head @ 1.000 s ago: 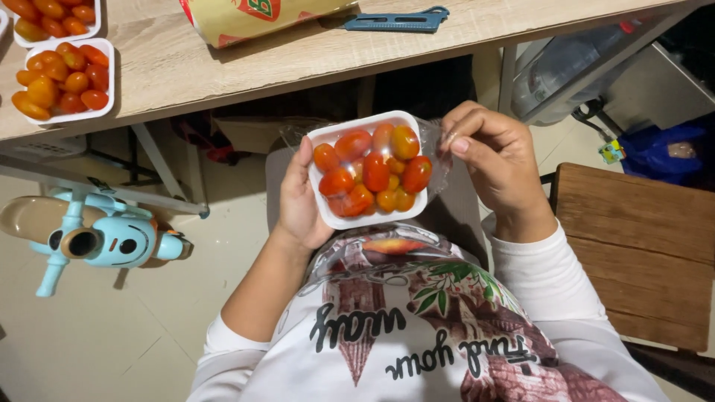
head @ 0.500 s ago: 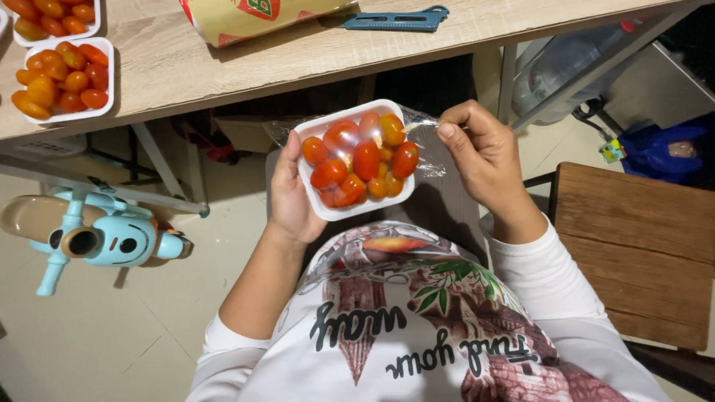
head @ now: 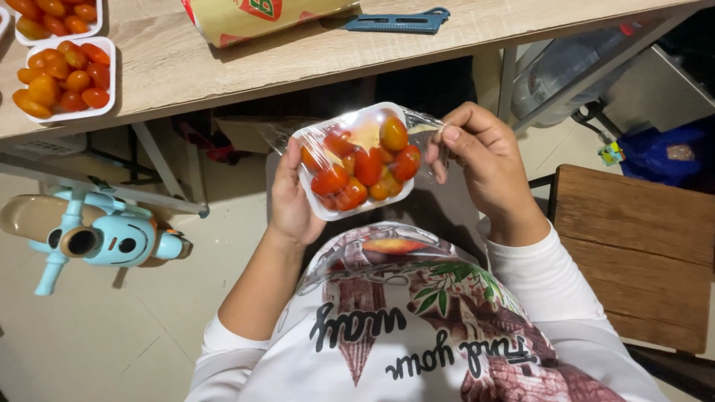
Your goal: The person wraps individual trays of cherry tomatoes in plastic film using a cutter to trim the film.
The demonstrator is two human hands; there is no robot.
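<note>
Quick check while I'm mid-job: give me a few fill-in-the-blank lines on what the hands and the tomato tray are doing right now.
1. The left hand holds a white tray filled with cherry ____.
2. The right hand pinches clear ____ stretched over the tray.
3. Another filled tray sits on the wooden ____.
4. A blue cutter lies beside a ____ box.

Missing words: tomatoes; film; table; yellow

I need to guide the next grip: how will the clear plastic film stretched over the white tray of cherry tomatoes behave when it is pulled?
The clear plastic film looks thin and floppy: it creases where the right hand pinches it. It probably clings, lying tight over the tomatoes. The shallow white foam tray, tilted in the left hand, may spill if tugged hard.
</note>
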